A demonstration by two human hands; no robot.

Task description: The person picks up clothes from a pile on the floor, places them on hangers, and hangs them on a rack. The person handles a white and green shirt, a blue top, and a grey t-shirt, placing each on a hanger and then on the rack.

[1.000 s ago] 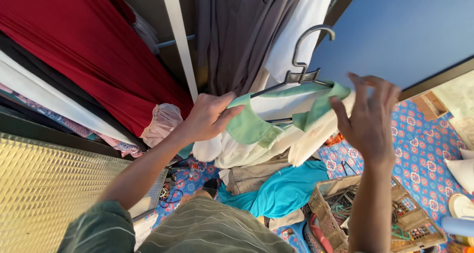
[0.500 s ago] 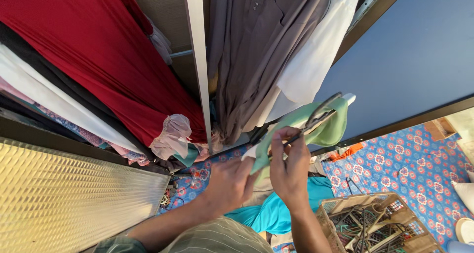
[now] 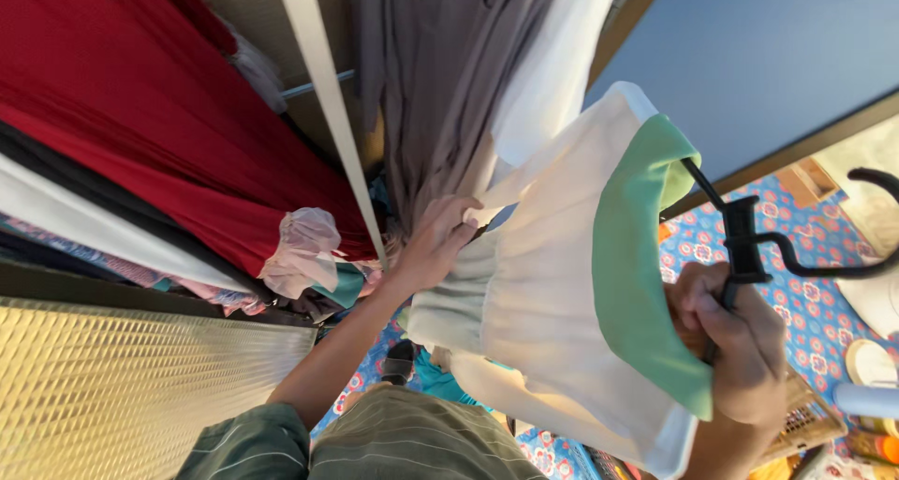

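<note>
A cream garment with a green collar (image 3: 571, 293) hangs on a black hanger (image 3: 749, 241). My right hand (image 3: 735, 344) grips the hanger's neck below the hook, which curves off to the right. My left hand (image 3: 435, 241) reaches into the row of hanging clothes and touches the cream garment's edge beside a grey garment (image 3: 440, 77) and a white garment (image 3: 552, 68). The garment's lower part drapes over my lap.
A red garment (image 3: 140, 96) and other clothes hang at the left behind a white wardrobe post (image 3: 323, 105). A blue door panel (image 3: 768, 49) stands at the right. A patterned blue floor mat (image 3: 805, 293) and a wicker basket (image 3: 810, 424) lie below. A textured gold panel (image 3: 112, 386) fills the lower left.
The cream garment now hangs spread out on the hanger, held up in my right hand. My left hand moved up into the hanging clothes. The camera tilted.
</note>
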